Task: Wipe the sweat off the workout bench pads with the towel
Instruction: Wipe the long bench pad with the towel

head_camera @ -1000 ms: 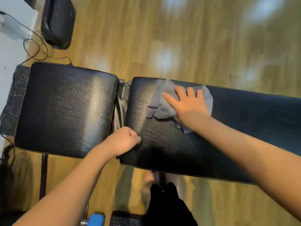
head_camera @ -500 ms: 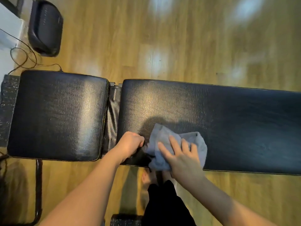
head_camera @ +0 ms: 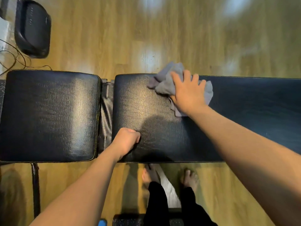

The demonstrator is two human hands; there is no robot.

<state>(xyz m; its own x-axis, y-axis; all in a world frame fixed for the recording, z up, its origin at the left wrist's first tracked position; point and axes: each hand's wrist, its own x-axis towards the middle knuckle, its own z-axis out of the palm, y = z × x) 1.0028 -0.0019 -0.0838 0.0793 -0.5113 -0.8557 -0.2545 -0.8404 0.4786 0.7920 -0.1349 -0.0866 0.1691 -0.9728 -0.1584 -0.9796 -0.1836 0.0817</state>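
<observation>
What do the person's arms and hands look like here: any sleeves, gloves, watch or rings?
Both forearms are bare as far as the frame shows, with no sleeves in view. The left hand and the right hand wear no gloves. No watch, band or bracelet shows at either wrist, and no ring is visible on the right hand's fingers. The left hand's fingers are curled under, so rings there cannot be judged.

The right hand (head_camera: 189,93) presses flat on a grey towel (head_camera: 166,82) at the long pad's (head_camera: 244,111) far edge. The left hand (head_camera: 126,142), fisted, rests on that pad's near corner.
</observation>
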